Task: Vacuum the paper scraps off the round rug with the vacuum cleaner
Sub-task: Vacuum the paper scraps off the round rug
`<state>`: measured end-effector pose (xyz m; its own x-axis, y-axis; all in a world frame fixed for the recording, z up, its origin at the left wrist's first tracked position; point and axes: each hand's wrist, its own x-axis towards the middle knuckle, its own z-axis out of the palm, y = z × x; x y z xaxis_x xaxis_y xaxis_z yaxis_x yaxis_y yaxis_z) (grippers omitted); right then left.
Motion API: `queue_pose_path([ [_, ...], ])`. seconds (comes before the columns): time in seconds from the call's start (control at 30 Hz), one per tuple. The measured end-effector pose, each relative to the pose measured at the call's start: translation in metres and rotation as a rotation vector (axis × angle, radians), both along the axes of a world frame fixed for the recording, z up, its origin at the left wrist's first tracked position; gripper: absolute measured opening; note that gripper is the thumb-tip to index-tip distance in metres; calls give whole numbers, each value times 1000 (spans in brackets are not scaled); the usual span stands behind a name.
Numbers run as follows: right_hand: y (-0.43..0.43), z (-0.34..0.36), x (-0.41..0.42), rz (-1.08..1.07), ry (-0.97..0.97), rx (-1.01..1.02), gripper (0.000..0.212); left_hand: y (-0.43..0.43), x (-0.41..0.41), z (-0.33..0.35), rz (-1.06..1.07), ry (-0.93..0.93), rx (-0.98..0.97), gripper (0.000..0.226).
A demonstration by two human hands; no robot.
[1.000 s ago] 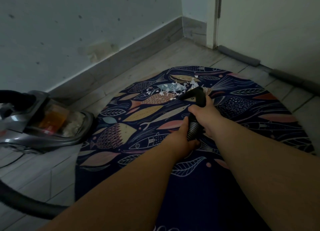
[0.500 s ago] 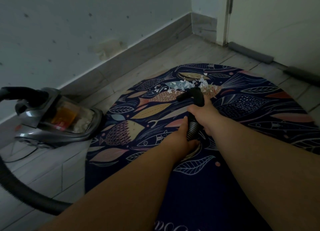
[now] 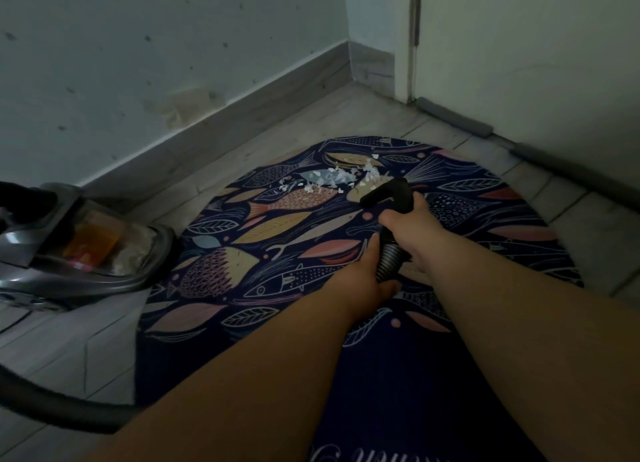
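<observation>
Pale grey plank flooring [image 3: 104, 340] runs up to a grey skirting board [image 3: 242, 115] and a speckled off-white wall [image 3: 138, 46]. At your far left the grey canister vacuum cleaner [image 3: 79, 240], with its clear dust bin, sits on the floor right at the rug's left edge. Its thick dark hose [image 3: 52, 409] curves over the lower left planks and goes under your left forearm. The round navy rug printed with fish and leaves [image 3: 242, 253] fills the middle. White paper scraps [image 3: 329, 179] lie clustered on its far part.

Your left grip [image 3: 367, 281] holds the ribbed grey hose end [image 3: 389, 260], fingers curled beneath it. Your right grip [image 3: 412, 233], just above, is wrapped round the black bent nozzle [image 3: 384, 193]. The nozzle's mouth points left at the scraps, close to them.

At your right, a white door [image 3: 519, 46] has a grey foam draught strip [image 3: 453, 115] along its foot.
</observation>
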<state>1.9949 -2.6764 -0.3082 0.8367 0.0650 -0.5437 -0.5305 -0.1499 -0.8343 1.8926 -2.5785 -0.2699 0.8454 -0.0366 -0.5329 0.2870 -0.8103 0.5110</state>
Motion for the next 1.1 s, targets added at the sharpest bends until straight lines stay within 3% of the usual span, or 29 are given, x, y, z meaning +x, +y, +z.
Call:
queue_pose_path([
  [0.5, -82, 5, -5, -143, -18, -146, 81, -66, 13, -9, -171, -33, -36, 89],
  [1.1, -58, -10, 22, -144, -35, -83, 86, -42, 44, -15, -123, -10, -9, 89],
])
